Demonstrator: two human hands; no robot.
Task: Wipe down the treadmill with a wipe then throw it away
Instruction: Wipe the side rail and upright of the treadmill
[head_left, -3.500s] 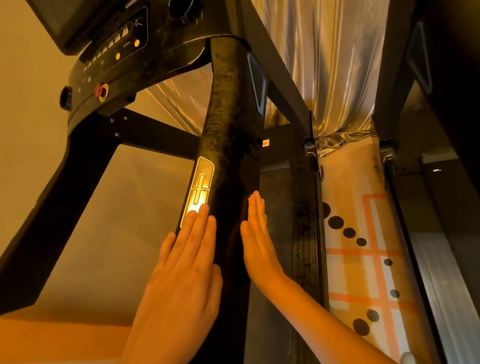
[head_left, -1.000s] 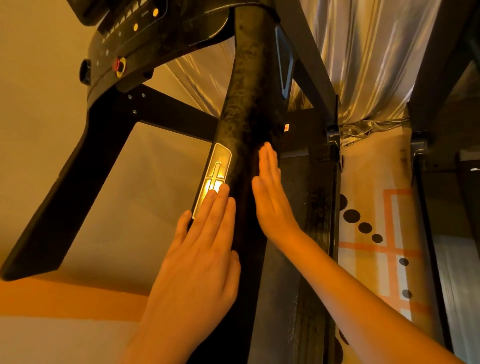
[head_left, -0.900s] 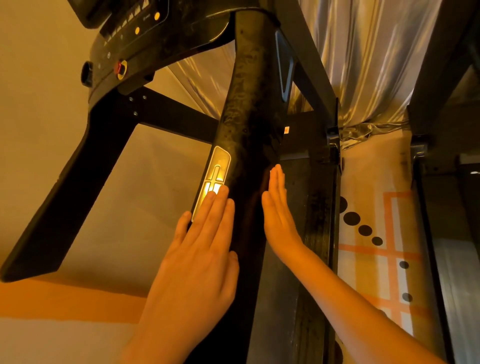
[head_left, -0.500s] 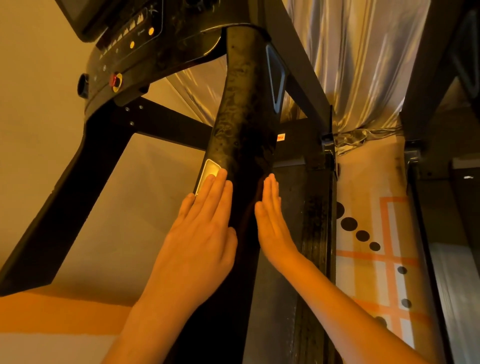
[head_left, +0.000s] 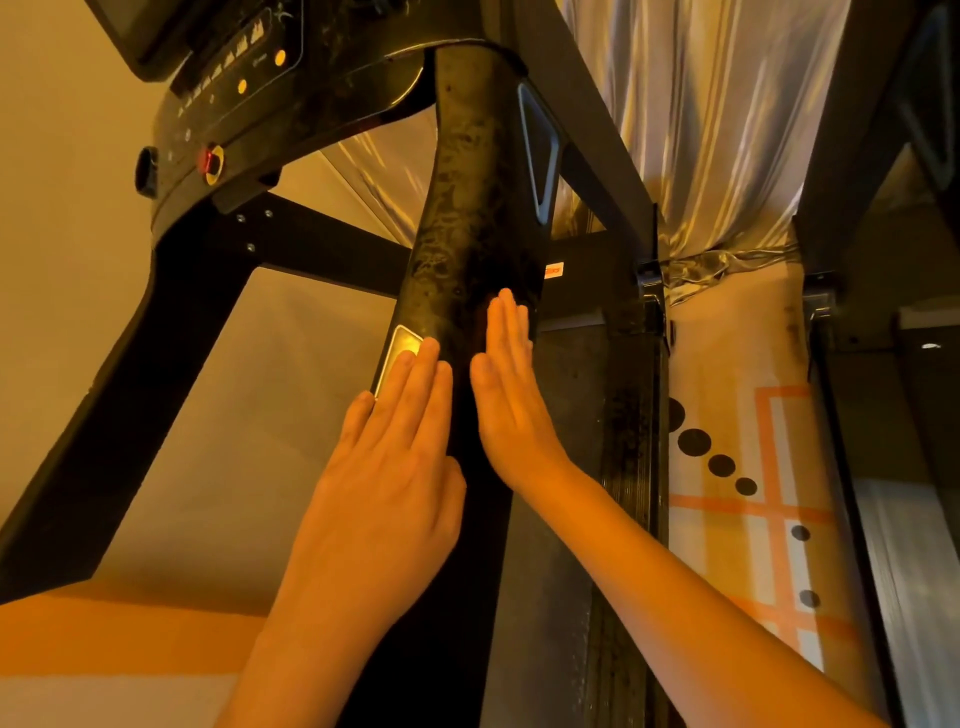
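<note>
Treadmill handrail (head_left: 470, 208): glossy black plastic, its sheen broken by mottled, smeary marks. Inset plate (head_left: 404, 338): smooth, metallic-looking, brightly reflective. Console panel (head_left: 244, 73): black, glossy, faintly streaked. Cross strut (head_left: 322, 244): matt black, smooth, with small bright screw heads. Side rail (head_left: 626, 467): dull black, finely ribbed lengthwise, blotchy. Curtain (head_left: 701, 130): satin-like cloth, shiny along its folds. Floor mat (head_left: 727, 364): matt, pale, printed with orange lines and black dots.
</note>
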